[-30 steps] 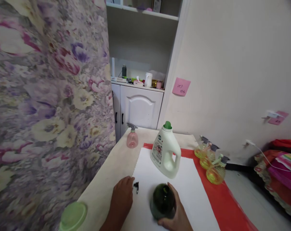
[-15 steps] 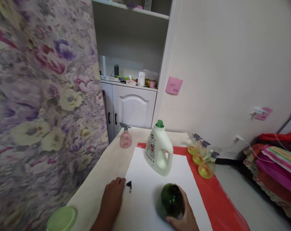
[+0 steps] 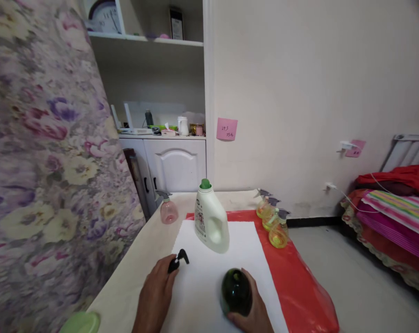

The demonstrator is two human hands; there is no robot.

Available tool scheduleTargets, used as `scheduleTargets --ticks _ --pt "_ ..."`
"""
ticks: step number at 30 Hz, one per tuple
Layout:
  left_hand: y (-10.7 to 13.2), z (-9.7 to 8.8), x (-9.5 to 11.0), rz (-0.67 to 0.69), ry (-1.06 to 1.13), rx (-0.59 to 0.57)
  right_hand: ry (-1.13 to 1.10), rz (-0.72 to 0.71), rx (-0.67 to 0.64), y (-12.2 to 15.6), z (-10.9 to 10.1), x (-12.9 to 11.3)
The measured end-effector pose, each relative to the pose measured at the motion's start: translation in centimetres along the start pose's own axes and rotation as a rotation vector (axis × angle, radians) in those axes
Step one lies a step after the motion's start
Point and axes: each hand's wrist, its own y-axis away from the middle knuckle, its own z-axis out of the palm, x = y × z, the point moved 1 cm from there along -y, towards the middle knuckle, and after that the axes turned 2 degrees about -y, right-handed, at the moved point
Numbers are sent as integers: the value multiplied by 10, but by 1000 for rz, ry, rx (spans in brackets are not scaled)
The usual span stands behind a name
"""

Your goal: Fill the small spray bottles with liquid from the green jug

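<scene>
My left hand [image 3: 156,289] is closed around a black pump head [image 3: 176,262], its bent nozzle pointing right, over the left edge of the white paper [image 3: 199,296]. On the right, my right hand [image 3: 253,305] grips a dark green round bottle [image 3: 235,291] from its right side, over the paper. The small opening at the bottle's top shows no cap. Beyond both hands stands a large pale green detergent jug [image 3: 211,219], upright on the paper, with a green piece [image 3: 205,184] in its mouth.
A pink spray bottle [image 3: 169,211] stands at the table's far left. Several yellow spray bottles [image 3: 278,235] line the red sheet [image 3: 296,282] on the right. A light green lid [image 3: 80,322] lies at the near left. Floral curtain [image 3: 57,162] hangs on the left.
My left hand has raised the black pump head, which now shows more fully. The right hand still holds the green bottle. The whole view has shifted and levelled.
</scene>
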Motion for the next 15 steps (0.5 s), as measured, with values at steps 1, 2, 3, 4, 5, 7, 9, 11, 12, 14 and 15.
scheduleTargets --ticks 1,2,3,4,5,7,9,11,12,14,15 --pt "3 1 15 -51 144 9 -6 5 -10 0 -1 -1" --pt "6 2 31 -114 284 8 -8 8 -26 -1 -2 -3" --pt "9 4 48 -160 428 3 -6 7 -45 -1 -3 -4" --pt "12 6 65 -176 575 -6 -3 6 -63 -2 -4 -5" --pt "14 7 82 -185 694 -16 -2 1 -78 -2 -5 -5" --pt "18 10 112 -190 837 -4 -11 -19 -91 -3 -6 -3" --pt "21 12 135 -175 903 9 -24 -39 -92 -5 -5 1" --pt "24 15 150 -162 932 21 -29 -55 -105 -6 -3 7" --pt "24 17 155 -158 938 27 -29 -63 -113 -7 -2 10" --pt "25 22 160 -150 930 37 -32 -81 -131 -8 0 16" --pt "26 25 161 -143 917 38 -32 -91 -140 -9 1 17"
